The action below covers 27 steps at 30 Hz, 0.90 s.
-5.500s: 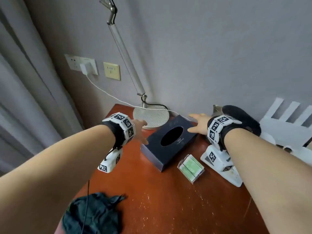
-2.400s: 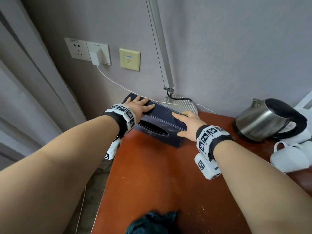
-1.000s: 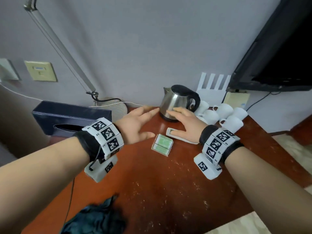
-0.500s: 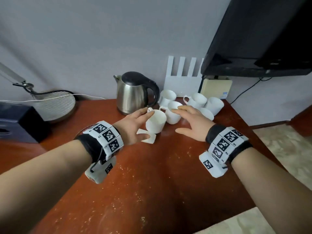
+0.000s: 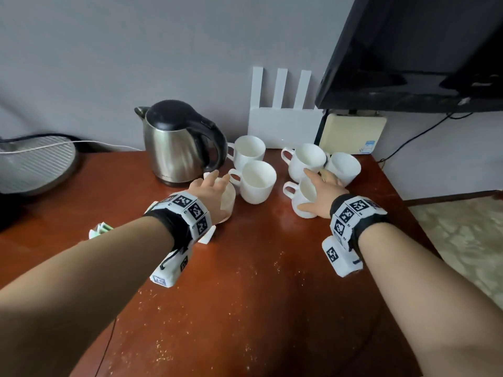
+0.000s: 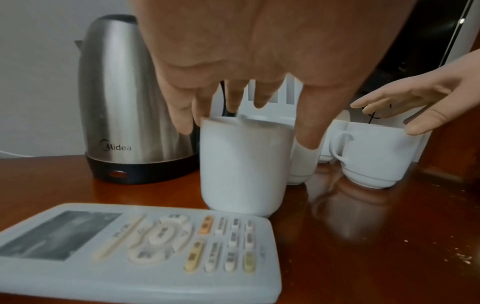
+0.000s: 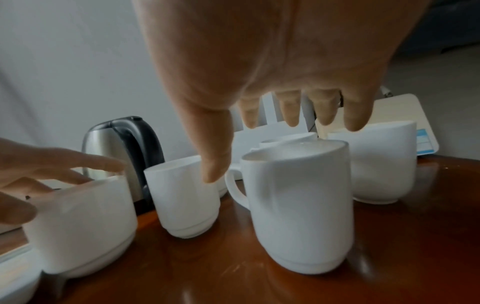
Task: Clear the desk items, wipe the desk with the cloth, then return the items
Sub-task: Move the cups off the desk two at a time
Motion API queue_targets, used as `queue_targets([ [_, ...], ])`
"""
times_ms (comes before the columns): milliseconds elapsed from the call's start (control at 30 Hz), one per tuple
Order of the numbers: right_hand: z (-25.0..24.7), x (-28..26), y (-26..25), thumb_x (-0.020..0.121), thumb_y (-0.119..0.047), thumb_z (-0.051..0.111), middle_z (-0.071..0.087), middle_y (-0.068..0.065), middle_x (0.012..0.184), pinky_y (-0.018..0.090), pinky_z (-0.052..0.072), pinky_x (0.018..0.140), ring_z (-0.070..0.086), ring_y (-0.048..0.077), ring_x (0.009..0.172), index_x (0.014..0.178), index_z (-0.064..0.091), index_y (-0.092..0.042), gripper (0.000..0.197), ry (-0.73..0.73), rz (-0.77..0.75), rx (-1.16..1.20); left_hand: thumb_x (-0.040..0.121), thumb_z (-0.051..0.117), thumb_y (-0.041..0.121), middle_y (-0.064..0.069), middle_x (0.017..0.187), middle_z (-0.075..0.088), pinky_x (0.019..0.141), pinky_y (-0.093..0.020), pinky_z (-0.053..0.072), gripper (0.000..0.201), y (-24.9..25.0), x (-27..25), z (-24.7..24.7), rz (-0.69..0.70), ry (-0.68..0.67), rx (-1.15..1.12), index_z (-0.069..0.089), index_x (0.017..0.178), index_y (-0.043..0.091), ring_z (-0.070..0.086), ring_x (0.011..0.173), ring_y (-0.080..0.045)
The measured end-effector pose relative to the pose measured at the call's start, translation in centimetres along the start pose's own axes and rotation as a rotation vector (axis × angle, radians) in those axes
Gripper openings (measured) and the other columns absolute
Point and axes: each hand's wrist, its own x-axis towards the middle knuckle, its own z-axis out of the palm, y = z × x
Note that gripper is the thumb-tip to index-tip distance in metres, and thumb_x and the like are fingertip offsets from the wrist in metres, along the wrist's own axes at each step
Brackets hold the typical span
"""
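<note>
Several white cups stand at the back right of the red-brown desk (image 5: 258,289). My left hand (image 5: 212,189) (image 6: 244,131) hovers over the nearest left cup (image 5: 229,201) (image 6: 244,164), its fingers spread and pointing down round the rim; I cannot tell whether they touch. Above a handled mug (image 5: 300,198) (image 7: 303,205) is my right hand (image 5: 313,191) (image 7: 259,148), with straight fingers and the thumb down beside the handle. A white remote (image 6: 135,248) lies under my left wrist. The cloth is out of view.
A steel kettle (image 5: 177,142) stands just left of the cups. Against the wall are a white router (image 5: 283,126) and a beige box (image 5: 351,134), under a black TV (image 5: 408,50). A lamp base (image 5: 32,161) and a green packet (image 5: 99,229) lie left.
The dark tissue box now lies at the desk's far left. My view then swung right to the cups, and both hands reached forward until each is over a cup.
</note>
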Motion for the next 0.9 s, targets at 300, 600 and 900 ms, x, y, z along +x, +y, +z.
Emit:
queue_targets([
  [300, 0.6, 2.3, 0.8, 0.084, -0.033, 0.064, 0.001, 0.001, 0.157, 0.044, 0.024, 0.115, 0.011, 0.033, 0.143, 0.148, 0.006, -0.034, 0.086, -0.07, -0.025, -0.027, 0.081, 0.062, 0.034, 0.004, 0.146, 0.019, 0.102, -0.045, 0.042, 0.086, 0.7, 1.3, -0.3, -0.058, -0.03, 0.042, 0.008, 0.148, 0.034, 0.029, 0.132, -0.028],
  [600, 0.6, 0.6, 0.8, 0.078, -0.029, 0.071, 0.019, 0.003, 0.151, 0.041, 0.034, 0.108, 0.024, 0.029, 0.137, 0.144, 0.023, -0.032, 0.082, 0.015, -0.045, 0.102, 0.073, 0.073, 0.038, 0.003, 0.143, 0.024, 0.095, -0.037, 0.044, 0.09, 0.3, 0.3, -0.9, 0.04, 0.011, 0.042, 0.019, 0.146, 0.029, 0.035, 0.127, -0.027],
  [900, -2.2, -4.2, -0.8, 0.075, -0.037, 0.07, 0.022, 0.0, 0.148, 0.04, 0.037, 0.102, 0.026, 0.028, 0.134, 0.142, 0.025, -0.035, 0.08, 0.138, -0.082, 0.07, 0.075, 0.072, 0.038, 0.006, 0.143, 0.023, 0.099, -0.038, 0.043, 0.087, 0.3, -3.7, -2.9, 0.126, 0.089, 0.005, 0.021, 0.144, 0.031, 0.031, 0.129, -0.024],
])
